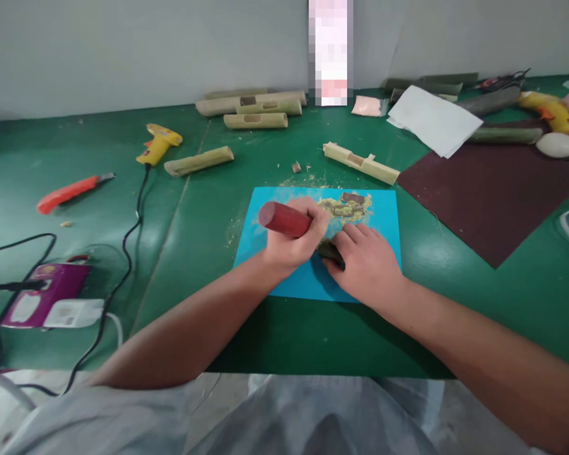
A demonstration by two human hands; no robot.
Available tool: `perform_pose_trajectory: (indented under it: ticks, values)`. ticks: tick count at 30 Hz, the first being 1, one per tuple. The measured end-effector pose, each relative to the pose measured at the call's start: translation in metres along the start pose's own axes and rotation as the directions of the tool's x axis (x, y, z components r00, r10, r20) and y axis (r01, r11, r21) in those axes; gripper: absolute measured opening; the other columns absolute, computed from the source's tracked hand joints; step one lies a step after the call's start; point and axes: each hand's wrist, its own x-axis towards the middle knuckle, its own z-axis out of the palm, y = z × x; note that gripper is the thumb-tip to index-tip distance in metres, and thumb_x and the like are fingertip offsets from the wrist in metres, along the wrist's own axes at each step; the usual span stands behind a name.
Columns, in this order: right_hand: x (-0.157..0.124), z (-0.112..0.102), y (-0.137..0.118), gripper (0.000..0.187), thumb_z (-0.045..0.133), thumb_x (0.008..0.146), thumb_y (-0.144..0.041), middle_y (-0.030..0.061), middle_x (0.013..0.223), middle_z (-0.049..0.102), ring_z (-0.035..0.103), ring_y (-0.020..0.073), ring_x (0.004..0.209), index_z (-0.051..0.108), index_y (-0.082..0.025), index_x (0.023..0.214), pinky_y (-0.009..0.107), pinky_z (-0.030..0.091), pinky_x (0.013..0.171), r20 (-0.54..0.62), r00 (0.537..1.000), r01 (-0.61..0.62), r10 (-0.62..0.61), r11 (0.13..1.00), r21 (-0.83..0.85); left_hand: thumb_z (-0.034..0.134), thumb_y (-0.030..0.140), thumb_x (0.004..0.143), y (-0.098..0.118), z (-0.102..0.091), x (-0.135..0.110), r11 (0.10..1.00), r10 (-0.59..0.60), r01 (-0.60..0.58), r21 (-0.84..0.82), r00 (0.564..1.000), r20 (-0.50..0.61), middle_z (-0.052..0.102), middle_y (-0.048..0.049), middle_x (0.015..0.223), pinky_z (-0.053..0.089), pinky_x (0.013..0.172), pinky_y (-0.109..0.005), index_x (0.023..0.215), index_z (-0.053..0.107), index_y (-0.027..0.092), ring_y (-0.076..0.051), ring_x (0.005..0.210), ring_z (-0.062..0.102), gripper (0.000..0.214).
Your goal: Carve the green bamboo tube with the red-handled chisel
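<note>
My left hand [298, 245] is closed round the thick red handle [284, 219] of a tool whose working end is hidden behind my fingers. Right beside it, my right hand [368, 262] presses and grips a short dark green piece of bamboo [330, 253] on a blue sheet [386, 221]. Only the piece's near end shows; the rest is under my hands. Just beyond my fingers lies a heap of pale shavings [344, 207] with dark bits of bark in it.
Cut bamboo tubes [256, 121] lie along the wall, with another tube [199, 161] and a notched one [360, 163] nearer. At left are a yellow glue gun [159, 144], an orange cutter [73, 193] and a purple power strip [52, 294]. White paper [431, 120] overlaps a brown sheet [483, 196].
</note>
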Motion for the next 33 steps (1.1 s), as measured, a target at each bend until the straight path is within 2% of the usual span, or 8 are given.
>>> perform_pose_trajectory:
  ticks: [7,12,18,20,24,33]
  values:
    - [0.0009,-0.0022,-0.0004,0.011,0.064,0.093,-0.030,0.0086,0.091,0.066,0.054,0.0247,0.086,0.065,-0.019,0.094,0.036,0.029,0.069,0.045,0.999,-0.016,0.015,1.000,0.025,0.062,0.026,0.096,-0.0023,-0.0014,-0.0011,0.999,-0.027,0.027,-0.031,1.000,0.000,0.057,0.0009,0.062,0.042,0.054,-0.026,0.066,0.055,0.018,-0.010,0.056,0.051,0.032]
    - [0.0008,-0.0014,0.0002,0.011,0.063,0.093,-0.029,0.0088,0.091,0.066,0.053,0.0247,0.085,0.065,-0.019,0.094,0.037,0.029,0.069,0.043,0.999,-0.015,0.014,0.999,0.040,0.061,0.024,0.094,-0.0007,-0.0006,0.0006,0.999,-0.042,0.042,0.012,0.998,0.040,0.058,0.0004,0.064,0.044,0.057,-0.028,0.066,0.056,0.019,-0.011,0.058,0.052,0.029]
    - [0.0006,-0.0011,0.0005,0.010,0.062,0.093,-0.029,0.0091,0.091,0.065,0.053,0.0250,0.086,0.064,-0.019,0.091,0.037,0.031,0.069,0.037,0.999,-0.025,0.022,0.998,0.062,0.058,0.039,0.097,0.0003,-0.0004,0.0035,0.999,-0.004,0.000,0.047,0.998,0.068,0.057,-0.0022,0.066,0.045,0.058,-0.032,0.066,0.054,0.020,-0.015,0.063,0.054,0.036]
    - [0.0010,-0.0016,0.0002,0.010,0.062,0.093,-0.029,0.0092,0.091,0.065,0.053,0.0252,0.086,0.064,-0.020,0.090,0.037,0.031,0.069,0.044,0.999,-0.031,0.028,0.997,0.066,0.058,0.043,0.098,-0.0001,0.0013,0.0030,1.000,-0.012,0.011,0.027,0.999,0.049,0.055,-0.0016,0.063,0.041,0.054,-0.031,0.065,0.054,0.020,-0.014,0.059,0.050,0.040]
    - [0.0019,-0.0030,-0.0008,0.010,0.064,0.093,-0.029,0.0098,0.093,0.066,0.054,0.0256,0.087,0.065,-0.019,0.092,0.037,0.033,0.071,0.071,0.997,-0.032,0.028,0.998,0.055,0.064,0.038,0.096,-0.0013,0.0062,0.0009,0.997,-0.061,0.059,-0.052,0.997,-0.042,0.054,0.0008,0.061,0.040,0.050,-0.027,0.066,0.055,0.019,-0.010,0.053,0.047,0.037]
    - [-0.0011,-0.0010,-0.0022,0.013,0.063,0.095,-0.031,0.0097,0.092,0.066,0.055,0.0257,0.088,0.065,-0.018,0.092,0.037,0.034,0.071,0.037,0.999,-0.009,0.008,0.999,0.047,0.062,0.043,0.098,-0.0054,0.0041,-0.0011,0.994,-0.077,0.077,-0.074,0.997,-0.001,0.054,0.0003,0.061,0.041,0.051,-0.027,0.068,0.056,0.019,-0.011,0.055,0.049,0.039]
